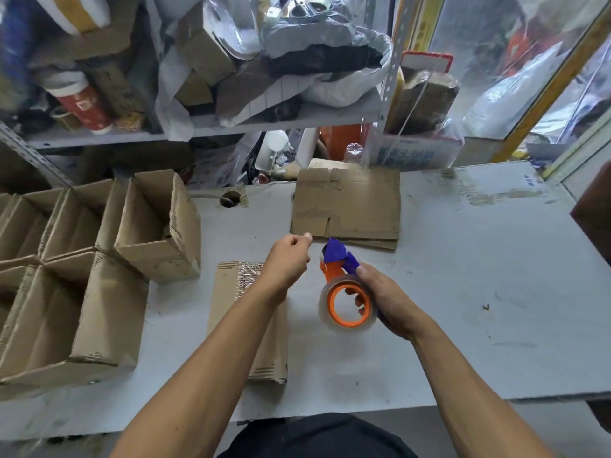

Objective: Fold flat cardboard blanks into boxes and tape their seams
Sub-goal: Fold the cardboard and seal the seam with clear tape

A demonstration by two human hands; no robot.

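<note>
On our table (pixel 463 292), open boxes (pixel 99 259) stand left, flat blanks (pixel 347 206) lie behind our hands, 1 taped box (pixel 231 292) lies under our left arm.

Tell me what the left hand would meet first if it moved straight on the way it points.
Probably the stack of flat cardboard: the left hand points toward its near left corner, though the hand's height above the table is unclear.

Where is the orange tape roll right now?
In the head view, the tape roll sits in its dispenser, gripped by the right hand above the table, just right of the taped box lying under the left forearm.
</note>
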